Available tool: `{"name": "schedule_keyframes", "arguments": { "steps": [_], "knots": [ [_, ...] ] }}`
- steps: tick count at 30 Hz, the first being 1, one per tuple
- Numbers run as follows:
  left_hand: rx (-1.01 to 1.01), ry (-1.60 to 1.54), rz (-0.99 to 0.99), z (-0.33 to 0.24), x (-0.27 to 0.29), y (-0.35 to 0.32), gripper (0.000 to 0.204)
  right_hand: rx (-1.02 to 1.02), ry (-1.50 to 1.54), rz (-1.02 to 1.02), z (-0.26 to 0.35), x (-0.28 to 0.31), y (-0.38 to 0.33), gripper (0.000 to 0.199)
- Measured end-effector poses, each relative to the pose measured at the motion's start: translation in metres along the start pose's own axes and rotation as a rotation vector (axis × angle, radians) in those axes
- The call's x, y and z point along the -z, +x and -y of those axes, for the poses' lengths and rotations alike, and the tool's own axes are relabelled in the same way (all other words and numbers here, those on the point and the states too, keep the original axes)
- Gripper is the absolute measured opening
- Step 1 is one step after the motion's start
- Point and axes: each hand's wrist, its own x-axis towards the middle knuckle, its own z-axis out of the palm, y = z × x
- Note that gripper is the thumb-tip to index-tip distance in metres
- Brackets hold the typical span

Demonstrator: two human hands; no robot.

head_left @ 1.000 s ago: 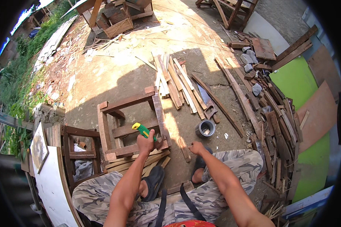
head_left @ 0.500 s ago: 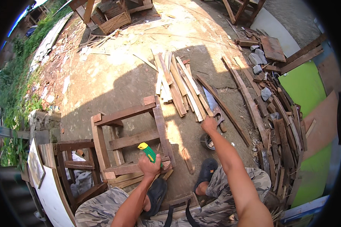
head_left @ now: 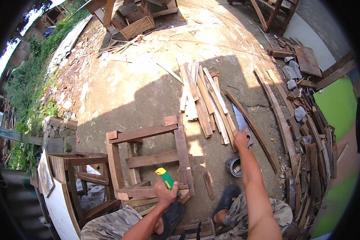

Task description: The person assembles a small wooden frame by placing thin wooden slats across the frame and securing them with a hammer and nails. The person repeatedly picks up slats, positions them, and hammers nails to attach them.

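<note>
Left grip [head_left: 167,191] squeezes green tool [head_left: 167,180]; saw [head_left: 240,117] by right grip [head_left: 241,140], can't tell if held, likely stiff, best grabbed by handle [head_left: 250,140]

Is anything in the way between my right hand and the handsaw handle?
Nothing visible: your right hand is at the handsaw handle, hiding part of it. The narrow dark wood strip lies to the handle's right, not between.

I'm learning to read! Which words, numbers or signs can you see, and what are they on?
There are none I can read.
On the green-and-yellow handle, the saw and the dark can, any marks are too small or blurred to tell.
</note>
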Motion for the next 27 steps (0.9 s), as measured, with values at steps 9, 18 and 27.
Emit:
{"name": "schedule_keyframes", "arguments": {
  "steps": [9, 18, 27],
  "knots": [
    [0.086, 0.074, -0.022, -0.008, -0.001, 0.002, 0.037, 0.34, -0.243, -0.109, -0.008, 0.093, -0.029, 0.031],
    [0.219, 0.049, -0.055, 0.001, -0.012, 0.004, 0.051, 0.335, -0.139, -0.367, -0.032, 0.247, -0.113, 0.027],
    [0.245, -0.599, -0.05, -0.005, 0.005, 0.006, 0.047, 0.359, 0.809, -0.131, -0.054, 0.279, -0.241, 0.023]
  ]
}}
